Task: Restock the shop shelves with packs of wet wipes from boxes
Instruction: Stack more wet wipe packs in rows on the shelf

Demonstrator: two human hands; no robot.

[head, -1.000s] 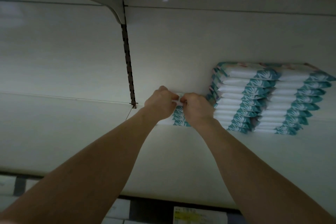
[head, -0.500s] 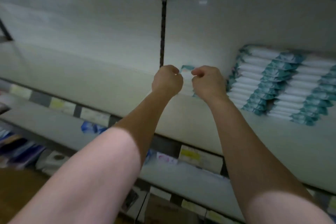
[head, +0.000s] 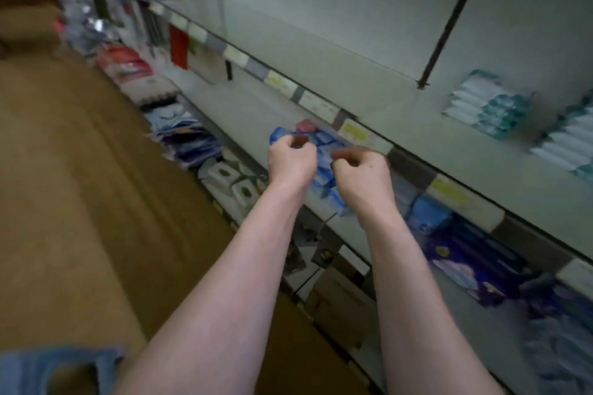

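Left hand (head: 290, 160): fingers curled in, nothing held. Right hand (head: 361, 170): likewise curled and empty, just beside the left. Wet wipe packs (head: 484, 107): teal-and-white stacks on the grey shelf (head: 369, 96), upper right, well apart from both hands. Blue packets (head: 430, 215): lower shelf, blurred.

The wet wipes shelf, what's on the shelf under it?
Blue packs and dark purple packs lie there. The left hand and right hand cover some blue ones; blur hides details.
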